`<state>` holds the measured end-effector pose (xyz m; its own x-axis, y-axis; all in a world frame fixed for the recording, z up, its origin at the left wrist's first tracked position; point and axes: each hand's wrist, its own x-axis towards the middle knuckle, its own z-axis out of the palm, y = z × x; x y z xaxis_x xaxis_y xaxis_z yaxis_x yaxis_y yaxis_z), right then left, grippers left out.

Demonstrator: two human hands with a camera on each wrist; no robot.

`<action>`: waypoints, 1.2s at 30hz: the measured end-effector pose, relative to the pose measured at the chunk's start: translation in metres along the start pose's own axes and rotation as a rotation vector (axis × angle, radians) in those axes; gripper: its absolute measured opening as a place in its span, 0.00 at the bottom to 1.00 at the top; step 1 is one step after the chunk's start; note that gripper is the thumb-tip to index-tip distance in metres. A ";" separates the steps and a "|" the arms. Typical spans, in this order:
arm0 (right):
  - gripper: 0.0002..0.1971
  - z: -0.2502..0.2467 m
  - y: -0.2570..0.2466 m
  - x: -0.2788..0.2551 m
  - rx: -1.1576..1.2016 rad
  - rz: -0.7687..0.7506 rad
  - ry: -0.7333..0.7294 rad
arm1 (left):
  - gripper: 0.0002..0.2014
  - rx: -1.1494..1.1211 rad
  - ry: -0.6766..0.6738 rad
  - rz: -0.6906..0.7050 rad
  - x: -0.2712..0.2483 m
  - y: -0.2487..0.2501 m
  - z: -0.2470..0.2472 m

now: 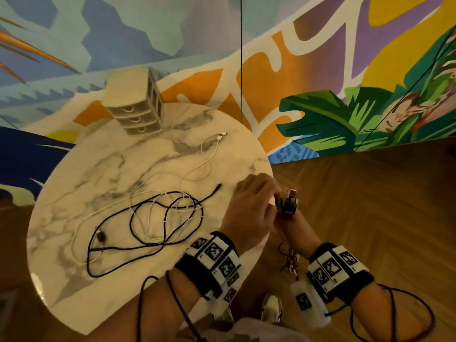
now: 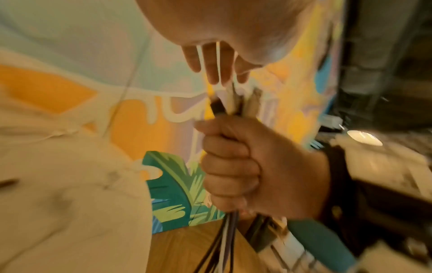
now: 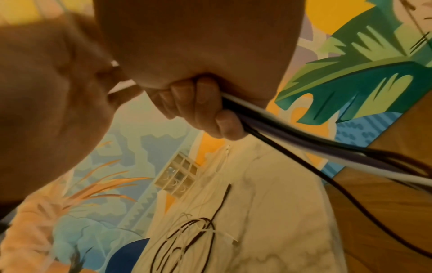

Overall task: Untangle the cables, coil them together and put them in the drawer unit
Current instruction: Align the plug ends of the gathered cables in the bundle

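Off the table's right edge, my right hand [image 1: 293, 218] grips a bundle of black, white and purple cables [image 1: 286, 206] in a fist [image 2: 233, 166]. Their connector ends [image 2: 233, 103] stick out above it, and the strands hang below [image 1: 290, 260]. My left hand [image 1: 249, 206] lies over those ends, fingers [image 2: 215, 61] and thumb closed on them. On the table a long black cable [image 1: 148, 228] lies looped and tangled with a thin white cable [image 1: 207, 154]. The beige three-drawer unit [image 1: 135, 104] stands at the far edge, drawers closed.
The round marble table [image 1: 98, 156] stands against a painted mural wall. Wooden floor [image 1: 370, 206] lies to the right, with my shoes [image 1: 271, 307] below the table edge. Wires from the wrist bands loop around both forearms.
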<state>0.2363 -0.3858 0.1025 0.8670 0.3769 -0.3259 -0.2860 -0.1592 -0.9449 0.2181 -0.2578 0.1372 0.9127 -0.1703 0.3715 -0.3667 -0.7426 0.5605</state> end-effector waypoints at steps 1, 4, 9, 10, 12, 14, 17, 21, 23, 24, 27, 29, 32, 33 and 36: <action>0.04 -0.005 0.004 0.002 -0.043 0.051 0.006 | 0.06 -0.027 0.092 -0.066 -0.006 -0.012 -0.007; 0.07 -0.011 0.016 0.001 -0.087 0.196 0.048 | 0.04 0.005 0.217 -0.220 -0.035 -0.067 -0.021; 0.20 -0.007 0.023 0.000 -0.033 0.206 0.031 | 0.06 0.304 -0.189 -0.275 -0.090 -0.130 -0.011; 0.21 -0.004 0.024 0.000 -0.027 0.207 0.025 | 0.10 0.356 -0.313 -0.280 -0.093 -0.135 -0.005; 0.23 0.001 0.024 0.000 -0.039 0.204 0.015 | 0.18 0.458 -0.554 -0.312 -0.092 -0.140 0.005; 0.25 0.006 0.023 0.000 -0.078 0.203 0.019 | 0.18 0.580 -0.723 -0.332 -0.088 -0.139 0.013; 0.29 0.013 0.026 -0.001 -0.119 0.204 0.021 | 0.12 0.684 -0.744 -0.402 -0.082 -0.133 0.014; 0.20 0.033 0.033 0.001 -0.035 0.235 0.019 | 0.19 0.545 -0.507 -0.515 -0.071 -0.112 0.006; 0.17 0.049 0.033 0.004 -0.043 0.224 -0.015 | 0.22 0.500 -0.442 -0.486 -0.067 -0.095 0.002; 0.16 0.055 0.033 0.006 -0.053 0.211 -0.030 | 0.22 0.479 -0.417 -0.445 -0.067 -0.087 0.002; 0.14 0.069 0.031 0.014 -0.040 0.175 -0.050 | 0.19 0.413 -0.414 -0.365 -0.073 -0.073 -0.001; 0.15 0.073 0.032 0.016 -0.014 0.162 -0.065 | 0.17 0.368 -0.412 -0.362 -0.080 -0.072 -0.001; 0.16 0.077 0.034 0.020 0.085 0.158 -0.064 | 0.15 0.185 -0.318 -0.437 -0.090 -0.082 -0.008; 0.15 0.077 0.034 0.020 0.104 0.152 -0.063 | 0.14 0.106 -0.255 -0.485 -0.090 -0.086 -0.011; 0.15 0.078 0.031 0.020 0.096 0.126 -0.081 | 0.08 -0.134 -0.066 -0.597 -0.079 -0.097 -0.021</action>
<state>0.2129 -0.3116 0.0640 0.7872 0.4326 -0.4396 -0.4312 -0.1236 -0.8938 0.1784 -0.1588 0.0688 0.9751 0.2070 -0.0799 0.1960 -0.6346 0.7476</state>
